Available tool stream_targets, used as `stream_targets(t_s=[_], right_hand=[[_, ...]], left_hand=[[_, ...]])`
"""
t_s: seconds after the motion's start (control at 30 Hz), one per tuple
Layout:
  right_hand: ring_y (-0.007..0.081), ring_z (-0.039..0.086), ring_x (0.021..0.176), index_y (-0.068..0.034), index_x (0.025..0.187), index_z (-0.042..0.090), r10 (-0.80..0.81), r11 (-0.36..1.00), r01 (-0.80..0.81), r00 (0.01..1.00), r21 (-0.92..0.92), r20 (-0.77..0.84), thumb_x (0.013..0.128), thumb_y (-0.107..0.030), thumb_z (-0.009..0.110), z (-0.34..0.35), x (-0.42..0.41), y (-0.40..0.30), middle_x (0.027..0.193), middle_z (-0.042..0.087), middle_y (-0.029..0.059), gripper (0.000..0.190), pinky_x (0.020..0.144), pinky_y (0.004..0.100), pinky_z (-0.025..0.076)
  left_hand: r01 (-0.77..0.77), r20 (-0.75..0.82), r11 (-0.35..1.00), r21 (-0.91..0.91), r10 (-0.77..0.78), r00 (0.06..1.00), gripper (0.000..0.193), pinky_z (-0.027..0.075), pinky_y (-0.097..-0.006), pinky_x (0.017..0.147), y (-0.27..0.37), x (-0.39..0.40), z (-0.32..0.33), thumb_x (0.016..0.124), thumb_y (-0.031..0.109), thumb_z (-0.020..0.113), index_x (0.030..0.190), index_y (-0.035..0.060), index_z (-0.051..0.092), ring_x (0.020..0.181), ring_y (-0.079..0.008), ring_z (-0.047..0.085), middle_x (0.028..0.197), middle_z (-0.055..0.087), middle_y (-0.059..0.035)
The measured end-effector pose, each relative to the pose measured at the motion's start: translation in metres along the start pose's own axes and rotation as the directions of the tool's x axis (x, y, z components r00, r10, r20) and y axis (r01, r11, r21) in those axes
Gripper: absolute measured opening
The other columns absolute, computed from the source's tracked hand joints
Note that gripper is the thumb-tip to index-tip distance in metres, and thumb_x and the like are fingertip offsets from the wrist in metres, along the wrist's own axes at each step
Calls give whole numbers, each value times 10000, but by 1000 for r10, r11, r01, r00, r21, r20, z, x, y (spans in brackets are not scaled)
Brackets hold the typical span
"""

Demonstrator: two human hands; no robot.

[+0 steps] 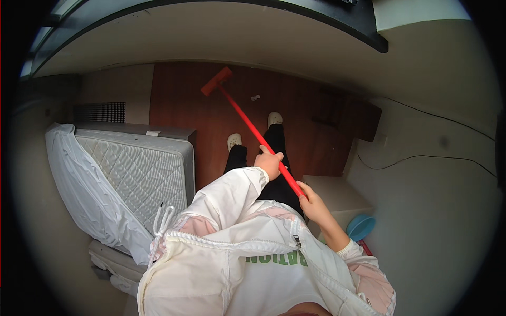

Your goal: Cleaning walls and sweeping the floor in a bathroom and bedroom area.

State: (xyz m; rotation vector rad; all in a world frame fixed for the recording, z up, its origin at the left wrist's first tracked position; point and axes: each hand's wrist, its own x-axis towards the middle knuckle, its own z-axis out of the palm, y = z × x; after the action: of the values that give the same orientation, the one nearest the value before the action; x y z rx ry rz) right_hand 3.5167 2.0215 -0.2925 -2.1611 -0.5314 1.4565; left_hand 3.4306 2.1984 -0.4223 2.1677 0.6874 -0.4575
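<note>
A red broom [246, 118] runs slantwise before me. Its block-shaped head [216, 81] is on or just above the reddish-brown wood floor [178, 102], near the wall ahead; contact cannot be made out. My left hand [269, 162] wraps around the middle of the handle, in front of my legs. Closer to my body, my right hand [315, 203] grips the handle near its top end. A small white scrap [255, 97] lies on the floor to the right of the broom head, apart from it.
A bare mattress [134, 166] with a white sheet [91, 193] pulled aside stands at left. At right are a dark stool or small table [355, 118], a pale cabinet [332, 193], a blue basin [360, 227] and a wall cable [431, 157]. A dark ledge [336, 15] juts out ahead.
</note>
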Motion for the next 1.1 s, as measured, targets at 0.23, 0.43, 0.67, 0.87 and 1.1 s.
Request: stream_targets(t_s=[0.23, 0.43, 0.67, 0.87, 1.1], right_hand=[[137, 591, 794, -54, 1257, 490, 139, 984, -118, 977, 135, -160, 920, -128, 562, 73, -80, 18, 1012, 643, 117, 353, 757, 277, 472], [287, 639, 720, -109, 1287, 479, 143, 970, -102, 973, 218, -181, 929, -242, 552, 156, -31, 33, 806, 633, 201, 389, 659, 374, 476], [387, 656, 786, -129, 1301, 455, 226, 974, -224, 971, 37, -73, 932, -253, 539, 143, -140, 60, 858, 648, 238, 399, 673, 416, 489], [388, 659, 787, -146, 1286, 466, 249, 966, -247, 968, 71, -23, 925, -239, 556, 166, -199, 121, 869, 660, 222, 384, 659, 439, 491], [399, 642, 803, -160, 1277, 480, 141, 988, -148, 982, -51, -124, 924, -301, 511, 211, -103, 104, 845, 658, 212, 381, 705, 486, 483]], left_hand=[[-75, 195, 996, -39, 81, 977, 321, 548, -454, 684, 9, -70, 43, 807, 374, 686, 982, 117, 604, 700, -470, 645, 1162, 340, -565], [-276, 290, 927, 253, 200, 936, 358, 544, -444, 675, -74, -47, 28, 794, 434, 679, 984, 136, 623, 691, -427, 657, 1122, 439, -512], [-114, 274, 993, 22, 104, 956, 284, 533, -447, 675, -24, -145, 100, 778, 364, 700, 931, 140, 617, 729, -428, 659, 1074, 459, -510], [-16, 304, 1000, -20, 21, 953, 312, 545, -449, 630, -8, -212, 164, 767, 386, 716, 933, 150, 599, 657, -442, 644, 1183, 312, -563], [-31, 122, 990, 136, 15, 992, 316, 527, -455, 607, -96, -154, 136, 789, 387, 703, 868, 107, 580, 679, -368, 662, 803, 651, -208]])
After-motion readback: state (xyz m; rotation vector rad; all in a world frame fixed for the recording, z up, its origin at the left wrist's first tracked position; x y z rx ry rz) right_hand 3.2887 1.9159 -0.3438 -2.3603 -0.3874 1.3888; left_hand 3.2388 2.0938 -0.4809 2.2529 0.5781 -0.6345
